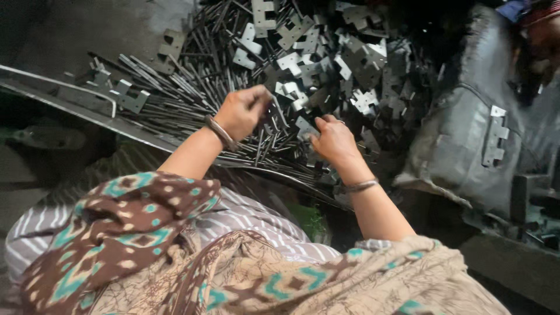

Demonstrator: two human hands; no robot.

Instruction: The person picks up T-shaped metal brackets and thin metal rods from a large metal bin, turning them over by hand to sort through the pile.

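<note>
**Two hands sorting in a heap of stamped metal parts**

Head view, looking down. The left hand point(240, 111) is raised over a spread of thin metal strips point(192, 96), its fingers point(259, 96) curled narrowly inward; they appear to pinch one or more strips, though what exactly lies between them cannot be told. The right hand point(332, 139) rests lower, at the edge where the strips meet a heap of flat notched plates point(326, 55). Its fingers point(321, 123) are bent close together on a small plate or strip end, with the grasp itself hidden. Each wrist carries a metal bangle point(219, 131).

The strips fan out between and beneath both hands, lying on a long curved metal sheet point(70, 96) that runs from upper left toward the centre. The notched plates are piled behind and to the right, mixed in no order. A grey sack point(461, 146) stands to the right with one notched bracket point(494, 137) lying on it.

Judged from the layout, the sorting seems early to middling. Strips and plates are roughly grouped in separate zones. They overlap heavily near the hands, and most of the heap looks unsorted. No finished stack is visible.
</note>
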